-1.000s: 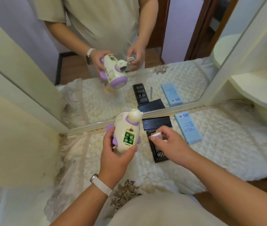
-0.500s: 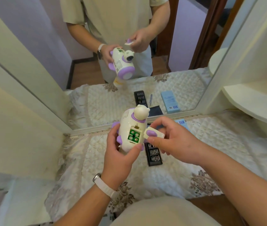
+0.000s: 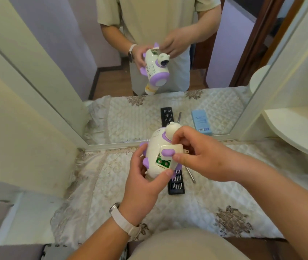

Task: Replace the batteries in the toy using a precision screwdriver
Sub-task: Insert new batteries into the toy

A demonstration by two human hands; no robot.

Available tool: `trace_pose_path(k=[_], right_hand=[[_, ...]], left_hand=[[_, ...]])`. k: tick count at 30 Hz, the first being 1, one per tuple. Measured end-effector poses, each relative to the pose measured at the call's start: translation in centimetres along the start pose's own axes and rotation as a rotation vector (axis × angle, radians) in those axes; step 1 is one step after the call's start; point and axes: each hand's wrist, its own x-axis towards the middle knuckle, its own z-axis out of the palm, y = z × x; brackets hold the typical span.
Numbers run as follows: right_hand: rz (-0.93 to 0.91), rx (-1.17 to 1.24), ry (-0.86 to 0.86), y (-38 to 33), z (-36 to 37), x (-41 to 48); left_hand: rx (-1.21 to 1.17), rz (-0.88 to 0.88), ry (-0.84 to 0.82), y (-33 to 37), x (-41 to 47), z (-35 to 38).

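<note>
My left hand (image 3: 143,182) grips a white and purple bear-shaped toy (image 3: 156,147) from below, its back turned to me. The battery compartment (image 3: 162,162) is partly uncovered, showing green batteries. My right hand (image 3: 200,156) pinches the white battery cover (image 3: 171,153) with its purple tab and holds it over the upper part of the compartment. A slim screwdriver (image 3: 190,174) lies on the quilted cloth just right of the toy, mostly under my right hand.
A black tray of screwdriver bits (image 3: 176,184) lies on the cloth below the toy. A mirror (image 3: 130,81) stands right behind and reflects the scene, including a blue box. A cream shelf (image 3: 297,128) juts out at right.
My right hand has brought the battery cover from beside the toy onto the compartment, hiding its upper part. The toy has been raised closer to the camera.
</note>
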Motion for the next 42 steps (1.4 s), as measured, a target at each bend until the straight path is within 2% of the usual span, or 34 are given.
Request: trace_pose_path(k=[5, 10, 16, 25, 42], right_hand=[[-0.016, 0.127, -0.005, 1.0, -1.1, 0.4], [-0.022, 0.074, -0.018, 1.3, -1.1, 0.7], [-0.012, 0.020, 0.048, 1.4, -0.8, 1.1], [0.007, 0.050, 0.024, 0.9, -1.7, 2.6], [0.049, 0.308, 0.349, 4.6, 0.0, 2.8]], left_hand=[[-0.012, 0.013, 0.025, 0.4, 0.0, 1.0], [-0.006, 0.020, 0.062, 0.1, -0.1, 1.4], [0.003, 0.016, 0.067, -0.1, 0.3, 2.0], [0.053, 0.038, 0.117, -0.3, 1.4, 2.4], [0.048, 0.081, 0.111, -0.6, 3.7, 3.9]])
